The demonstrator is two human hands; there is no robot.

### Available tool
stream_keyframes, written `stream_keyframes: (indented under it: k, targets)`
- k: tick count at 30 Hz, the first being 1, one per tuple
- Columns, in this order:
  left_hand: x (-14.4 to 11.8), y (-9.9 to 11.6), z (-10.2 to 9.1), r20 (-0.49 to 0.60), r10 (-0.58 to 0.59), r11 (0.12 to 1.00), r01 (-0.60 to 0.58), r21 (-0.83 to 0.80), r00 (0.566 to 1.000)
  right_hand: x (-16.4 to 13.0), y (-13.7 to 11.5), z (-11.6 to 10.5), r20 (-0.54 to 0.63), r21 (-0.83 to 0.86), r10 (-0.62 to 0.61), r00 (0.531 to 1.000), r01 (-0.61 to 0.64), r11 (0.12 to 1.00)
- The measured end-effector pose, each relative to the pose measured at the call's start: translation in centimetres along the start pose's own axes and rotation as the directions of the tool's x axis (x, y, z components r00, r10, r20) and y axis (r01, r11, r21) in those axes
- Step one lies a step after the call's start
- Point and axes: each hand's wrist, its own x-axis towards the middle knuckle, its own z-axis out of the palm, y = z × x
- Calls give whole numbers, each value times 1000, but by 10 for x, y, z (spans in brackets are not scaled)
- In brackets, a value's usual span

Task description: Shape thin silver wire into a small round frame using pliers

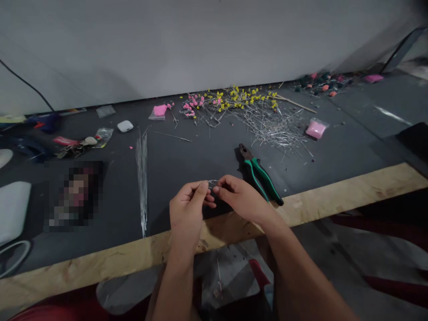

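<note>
A thin wire [212,181] is held between the two hands, in front of the person and near the front edge of the tabletop [200,156]. The left hand [187,203] pinches it between thumb and fingers, with the lower fingers curled loosely beneath. The right hand [240,198] meets it from the other side, thumb and forefinger drawn together and seeming to grip its end; the wire is so fine there that the exact contact is hard to tell.

The relation that counts most, as I judge it, is across the small gap between the fingertips: the visible length of wire runs roughly from left to right there, bridging the gap, with both hands about equally near.

The green-handled pliers [259,171] lie just beside the right hand, on its outer side, their head pointing away from the person and their handles slanting back to the wooden edge [310,188]. A bundle of straight wires [142,174] lies nearer the left hand, its long axis running away from the person. Well beyond the hands, a loose heap of wires [274,127] spreads beside stems with yellow blossoms [237,98].
</note>
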Motion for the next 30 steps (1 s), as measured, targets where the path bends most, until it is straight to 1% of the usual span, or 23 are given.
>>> stream_keyframes:
  k: [4, 8, 12, 20, 23, 27, 28, 30]
  targets:
    - [1, -2, 2, -2, 5, 1000, -5, -6, 1000, 0, 0, 1, -45, -39, -11, 999, 9, 999]
    - [1, -4, 4, -10, 9, 999, -9, 46, 1000, 1, 2, 2, -80, -63, 16, 997, -21, 998]
    - [2, -3, 6, -18, 2, 999, -1, 47, 1000, 1, 2, 1, -65, -56, 13, 998, -17, 998]
    - [3, 3, 5, -27, -38, 999, 37, -35, 999, 0, -2, 1, -35, 23, -15, 999, 16, 1000]
    - [4, 6, 3, -14, -43, 996, 42, -74, 999, 0, -2, 0, -23, 21, -60, 998, 60, 998]
    - [4, 10, -1, 19, -62, 989, 64, -130, 998, 1, -1, -2, 33, 32, -184, 982, 183, 983]
    - [3, 10, -2, 20, -58, 989, 60, -133, 998, 1, -1, -3, 46, 37, -201, 979, 199, 979]
    - [2, 9, -3, 12, -34, 991, 35, -128, 999, 2, -1, -3, 46, 51, -197, 979, 194, 980]
